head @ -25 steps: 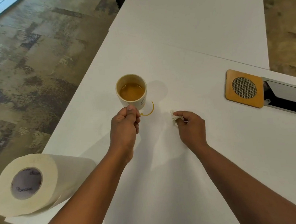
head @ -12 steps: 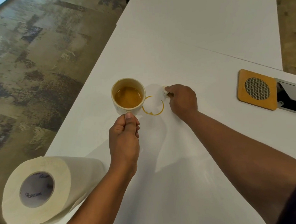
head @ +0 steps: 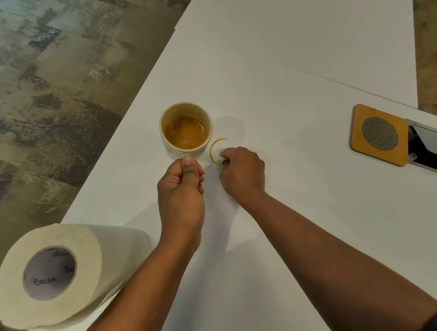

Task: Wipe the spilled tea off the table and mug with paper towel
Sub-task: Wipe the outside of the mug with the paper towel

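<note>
A cream mug (head: 186, 131) half full of amber tea stands on the white table (head: 284, 88). My left hand (head: 182, 193) grips its handle at the near side, thumb on top. Just right of the mug a thin amber tea ring (head: 215, 147) marks the table; only its left arc shows. My right hand (head: 242, 174) presses a small wad of paper towel (head: 221, 153) onto the ring's near right part and covers that part.
A paper towel roll (head: 59, 274) lies on its side at the table's near left corner. A wooden coaster (head: 378, 134) with a mesh centre sits at the right beside an open cable hatch (head: 433, 150). The table's left edge drops to patterned floor.
My right hand has drawn the paper towel wad from the ring's far side back over it toward me, and the ring's right half no longer shows. The left hand stays on the mug handle.
</note>
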Tool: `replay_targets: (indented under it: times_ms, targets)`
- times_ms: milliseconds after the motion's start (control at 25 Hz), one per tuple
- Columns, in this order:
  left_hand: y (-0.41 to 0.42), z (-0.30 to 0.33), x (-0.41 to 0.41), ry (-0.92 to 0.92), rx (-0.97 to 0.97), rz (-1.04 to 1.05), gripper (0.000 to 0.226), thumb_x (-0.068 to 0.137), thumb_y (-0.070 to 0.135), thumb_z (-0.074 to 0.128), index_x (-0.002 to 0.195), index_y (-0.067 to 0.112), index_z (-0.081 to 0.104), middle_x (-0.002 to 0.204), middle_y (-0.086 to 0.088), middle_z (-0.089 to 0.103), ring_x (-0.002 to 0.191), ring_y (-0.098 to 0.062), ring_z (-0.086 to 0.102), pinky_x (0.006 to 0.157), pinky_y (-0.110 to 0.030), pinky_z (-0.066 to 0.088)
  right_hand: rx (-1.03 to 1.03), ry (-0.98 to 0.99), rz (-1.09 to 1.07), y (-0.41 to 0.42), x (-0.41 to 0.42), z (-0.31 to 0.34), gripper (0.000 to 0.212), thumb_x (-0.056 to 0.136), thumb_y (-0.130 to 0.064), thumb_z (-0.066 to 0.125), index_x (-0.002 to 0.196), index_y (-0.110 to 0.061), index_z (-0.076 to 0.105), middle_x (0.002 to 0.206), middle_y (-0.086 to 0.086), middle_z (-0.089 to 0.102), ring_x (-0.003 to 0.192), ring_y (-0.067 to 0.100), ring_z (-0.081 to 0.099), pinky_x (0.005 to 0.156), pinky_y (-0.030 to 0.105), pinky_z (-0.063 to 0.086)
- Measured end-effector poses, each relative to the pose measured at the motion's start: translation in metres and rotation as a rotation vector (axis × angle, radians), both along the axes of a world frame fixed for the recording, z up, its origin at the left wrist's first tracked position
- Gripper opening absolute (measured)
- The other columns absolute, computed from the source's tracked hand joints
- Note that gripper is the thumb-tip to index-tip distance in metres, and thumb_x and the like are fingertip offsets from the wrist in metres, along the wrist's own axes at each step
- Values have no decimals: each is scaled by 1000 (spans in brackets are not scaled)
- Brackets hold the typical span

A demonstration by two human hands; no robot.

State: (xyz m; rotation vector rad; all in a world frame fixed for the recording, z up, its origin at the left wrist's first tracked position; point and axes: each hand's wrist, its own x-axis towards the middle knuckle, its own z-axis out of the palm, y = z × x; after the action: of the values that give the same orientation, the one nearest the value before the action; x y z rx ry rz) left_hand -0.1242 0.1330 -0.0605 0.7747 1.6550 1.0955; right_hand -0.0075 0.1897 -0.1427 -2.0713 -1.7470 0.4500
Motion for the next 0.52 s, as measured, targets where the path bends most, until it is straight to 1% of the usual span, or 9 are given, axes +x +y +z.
replay_targets:
  times_ms: [40,80,160,200,240,280,360,440,520]
  targets:
    - [-1,0,0,-6,2,1,36,105,42,44,82,24,66,62,13,58,58,1,52,55,-9,46,-26,106,-52,4,-7,2,31,84,-7,57,104,-19,78,101,3,77,92,27,70,75,27,48]
    - [-1,0,0,-21,4,2,36,105,42,45,82,23,66,62,13,58,58,1,52,55,-10,46,-64,261,-132,9,-10,5,29,85,-8,59,103,-21,78,102,0,78,94,23,70,79,28,52]
    - [-3,-1,0,-48,3,4,36,105,41,45,81,22,65,63,12,57,57,0,50,55,-12,46,-114,694,-362,19,-5,15,26,84,-7,66,99,-25,78,100,-2,77,94,19,71,83,37,60]
    - [-4,-2,-1,-58,2,5,37,105,41,45,81,22,65,63,11,57,58,-1,50,55,-13,46,-110,898,-465,23,2,20,26,83,-4,68,96,-26,76,97,0,76,91,17,72,80,38,62]
    - [-5,-2,-1,-67,2,5,37,105,41,46,81,21,65,63,11,57,58,-1,50,56,-13,46,-108,1048,-519,26,11,24,29,84,0,68,95,-26,75,94,1,76,85,16,72,74,36,63]
    - [-6,-2,-2,-77,3,4,37,105,40,46,81,21,65,63,12,57,59,-1,50,56,-13,46,-114,1130,-527,28,20,28,30,84,3,66,94,-24,74,89,2,75,78,14,72,71,33,63]
    - [-7,-2,-2,-91,2,2,36,105,40,46,81,22,65,63,12,57,59,-2,51,57,-13,47,-147,1146,-491,31,35,32,30,86,9,63,89,-18,73,81,1,73,70,11,70,71,32,63]
    - [-8,-1,-3,-88,1,4,36,105,40,46,81,22,66,64,12,58,59,-1,51,57,-13,48,-165,1110,-475,34,43,32,29,85,12,62,84,-15,73,80,3,73,74,14,71,75,33,63]
    - [-8,-1,-4,-88,9,2,36,105,40,46,81,21,66,64,11,58,60,0,51,58,-13,48,-174,1093,-457,36,47,31,26,84,12,65,85,-13,73,87,6,74,80,18,72,76,32,63]
